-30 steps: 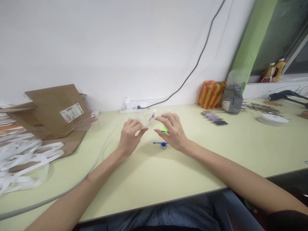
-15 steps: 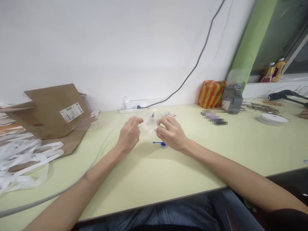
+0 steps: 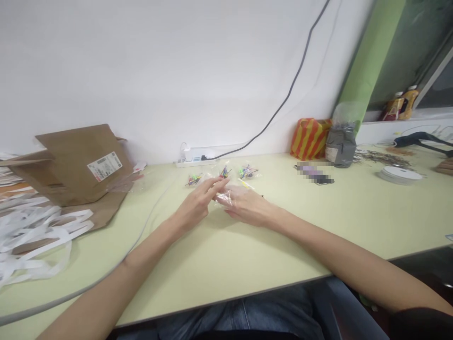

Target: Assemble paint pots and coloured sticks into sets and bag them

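Observation:
A clear plastic bag (image 3: 223, 198) is held between my two hands above the green table. My left hand (image 3: 198, 202) has its fingers closed on the bag's left side, the fingertips reaching across its top. My right hand (image 3: 246, 204) grips it from the right, with the film lying over part of its fingers. What the bag contains cannot be made out. Just beyond the hands lie a left bundle (image 3: 194, 179), a middle bundle (image 3: 224, 173) and a right bundle (image 3: 247, 171) of small coloured pieces in clear plastic. A thin yellow piece (image 3: 245, 183) shows by my right hand.
An open cardboard box (image 3: 78, 165) and white strips (image 3: 35, 236) occupy the left. Along the wall sits a power strip (image 3: 194, 158). On the right are a striped bag (image 3: 309, 139), a grey bag (image 3: 341, 146), a phone (image 3: 314, 174) and a white spool (image 3: 399, 174).
My hands have come together, the left moving right and the right turning flatter over the plastic. The blue arrow-shaped piece under my right hand is out of sight. Bundles behind show more fully.

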Demonstrator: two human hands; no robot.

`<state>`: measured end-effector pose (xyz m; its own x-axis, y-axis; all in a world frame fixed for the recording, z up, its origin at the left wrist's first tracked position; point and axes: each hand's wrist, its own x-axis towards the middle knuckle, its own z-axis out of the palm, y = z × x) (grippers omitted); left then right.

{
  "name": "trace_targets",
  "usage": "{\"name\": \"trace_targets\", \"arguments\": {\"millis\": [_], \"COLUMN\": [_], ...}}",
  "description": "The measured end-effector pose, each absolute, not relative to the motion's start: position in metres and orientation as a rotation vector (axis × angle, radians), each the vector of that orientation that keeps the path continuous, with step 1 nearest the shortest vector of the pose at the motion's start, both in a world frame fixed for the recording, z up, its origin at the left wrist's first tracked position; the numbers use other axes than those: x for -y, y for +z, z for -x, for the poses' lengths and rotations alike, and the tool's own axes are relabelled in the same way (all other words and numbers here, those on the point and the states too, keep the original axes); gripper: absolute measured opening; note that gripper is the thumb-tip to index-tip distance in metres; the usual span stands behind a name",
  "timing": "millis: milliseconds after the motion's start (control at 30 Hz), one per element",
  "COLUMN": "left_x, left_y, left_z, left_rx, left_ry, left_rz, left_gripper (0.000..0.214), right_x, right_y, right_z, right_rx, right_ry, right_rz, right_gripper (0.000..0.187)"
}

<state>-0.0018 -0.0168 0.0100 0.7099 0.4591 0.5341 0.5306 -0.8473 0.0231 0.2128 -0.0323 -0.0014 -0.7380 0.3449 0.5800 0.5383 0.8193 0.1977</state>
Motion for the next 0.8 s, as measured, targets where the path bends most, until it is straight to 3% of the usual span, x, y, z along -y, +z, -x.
{"name": "trace_targets", "arguments": {"millis": [200,433,567,667,800], "left_x": [0.023,0.009,-0.011,-0.019,-0.018], "left_y": [0.016,0.022,0.018,0.015,0.012], "left_z": [-0.005,0.011,0.030,0.037,0.033], "left_rx": [0.573,0.806,0.971,1.055,1.062], "left_ry": [-0.709,-0.650,-0.679,-0.655,-0.662], "left_rz": [2.748,2.550,2.422,2.395,2.399], "left_gripper": [0.081,0.079,0.084,0.089,0.089], "right_x": [0.026,0.028,0.005,-0.015,-0.034], "right_y": [-0.010,0.011,0.012,0.006,-0.011], "right_z": [-0.219,-0.222,-0.245,-0.269,-0.287], "right_rx": [2.486,2.534,2.233,2.155,2.236], "right_ry": [-0.486,-0.489,-0.402,-0.257,0.169], "right_rz": [0.536,0.450,0.840,1.238,1.505], "right_gripper": [0.032,0.036,0.032,0.016,0.027]}}
